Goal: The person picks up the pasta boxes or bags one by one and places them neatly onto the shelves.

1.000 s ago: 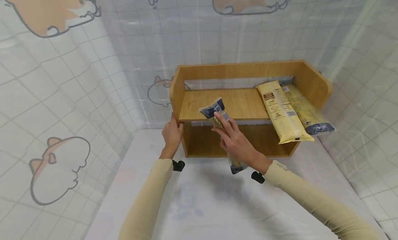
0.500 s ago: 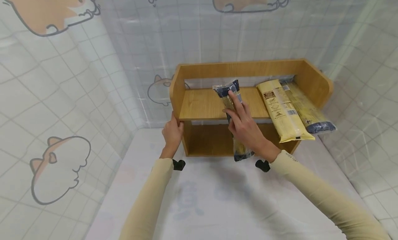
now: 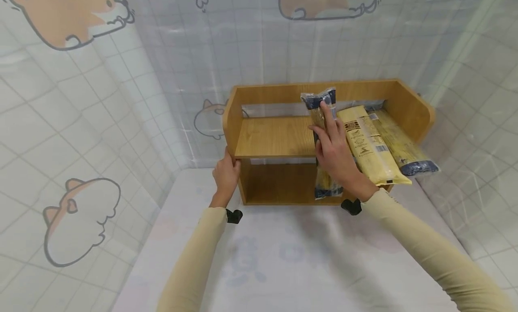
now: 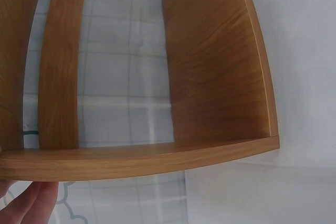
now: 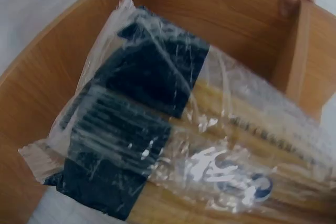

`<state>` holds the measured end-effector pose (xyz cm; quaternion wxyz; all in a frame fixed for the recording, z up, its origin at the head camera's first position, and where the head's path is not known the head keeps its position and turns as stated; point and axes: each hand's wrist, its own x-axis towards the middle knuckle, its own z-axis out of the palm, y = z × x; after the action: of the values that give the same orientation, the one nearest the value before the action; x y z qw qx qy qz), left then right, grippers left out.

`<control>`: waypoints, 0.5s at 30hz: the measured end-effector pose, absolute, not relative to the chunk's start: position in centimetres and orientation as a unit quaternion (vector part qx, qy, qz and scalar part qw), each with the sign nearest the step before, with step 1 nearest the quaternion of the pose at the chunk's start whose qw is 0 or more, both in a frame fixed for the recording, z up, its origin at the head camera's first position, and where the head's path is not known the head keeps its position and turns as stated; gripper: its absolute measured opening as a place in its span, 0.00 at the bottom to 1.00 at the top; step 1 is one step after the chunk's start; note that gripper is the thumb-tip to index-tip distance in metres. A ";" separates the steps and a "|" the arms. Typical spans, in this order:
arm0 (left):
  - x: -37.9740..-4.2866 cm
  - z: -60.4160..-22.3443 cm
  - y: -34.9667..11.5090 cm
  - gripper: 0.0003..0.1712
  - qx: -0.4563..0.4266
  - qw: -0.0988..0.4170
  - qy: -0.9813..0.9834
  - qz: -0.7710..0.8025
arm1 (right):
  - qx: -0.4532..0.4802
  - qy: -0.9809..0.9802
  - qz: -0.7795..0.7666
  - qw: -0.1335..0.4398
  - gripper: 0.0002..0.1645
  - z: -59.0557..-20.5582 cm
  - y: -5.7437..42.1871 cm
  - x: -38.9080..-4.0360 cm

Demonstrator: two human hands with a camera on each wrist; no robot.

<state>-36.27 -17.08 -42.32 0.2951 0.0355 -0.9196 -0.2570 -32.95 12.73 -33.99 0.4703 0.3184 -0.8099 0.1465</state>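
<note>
My left hand grips the left side panel of a two-tier wooden shelf, at the height of the middle board. In the left wrist view its fingers lie against the panel's outer face. My right hand holds a clear packet of long yellow dried noodles with dark blue ends, index finger stretched along its upper end. The packet stands tilted in front of the upper tier, its lower end overlapping the lower one. In the right wrist view the noodle packet hides much of the shelf.
On the upper tier's right, a yellow printed packet and another clear noodle packet lie side by side, jutting past the front edge. The shelf stands on a white-covered table, with patterned curtains behind and beside it.
My right hand has carried the noodle packet right and upward, close to the yellow packet, and turned it more upright. My left hand has stayed on the side panel.
</note>
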 end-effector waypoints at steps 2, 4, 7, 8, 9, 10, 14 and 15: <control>-36.3 -42.4 -17.1 0.19 0.035 0.295 -0.920 -0.257 | 0.306 -0.812 0.150 0.474 0.22 -33.5 13.2 -33.2; -36.3 -42.4 -17.1 0.20 0.035 0.296 -0.919 -0.257 | 0.297 -0.812 0.152 0.479 0.22 -33.0 13.7 -33.5; -36.4 -42.5 -17.1 0.20 0.037 0.299 -0.919 -0.253 | 0.288 -0.812 0.154 0.484 0.22 -32.5 14.5 -33.9; -36.3 -42.5 -17.1 0.20 0.037 0.300 -0.919 -0.252 | 0.285 -0.812 0.154 0.484 0.22 -32.4 14.7 -34.0; -36.4 -42.4 -17.1 0.20 0.037 0.300 -0.919 -0.252 | 0.282 -0.814 0.154 0.484 0.22 -32.3 15.0 -34.1; -36.3 -42.4 -17.1 0.20 0.037 0.299 -0.919 -0.254 | 0.279 -0.816 0.154 0.483 0.23 -32.2 15.2 -34.2; -36.3 -42.4 -17.0 0.24 0.038 0.289 -0.922 -0.257 | 0.265 -0.824 0.153 0.476 0.24 -32.2 15.9 -34.5; -36.3 -42.4 -16.9 0.24 0.039 0.286 -0.922 -0.257 | 0.261 -0.828 0.151 0.473 0.24 -32.3 16.1 -34.5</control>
<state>-36.30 -16.95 -42.38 0.2861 0.0389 -0.9224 -0.2567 -34.55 16.13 -32.31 0.4727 0.2608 -0.8281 0.1511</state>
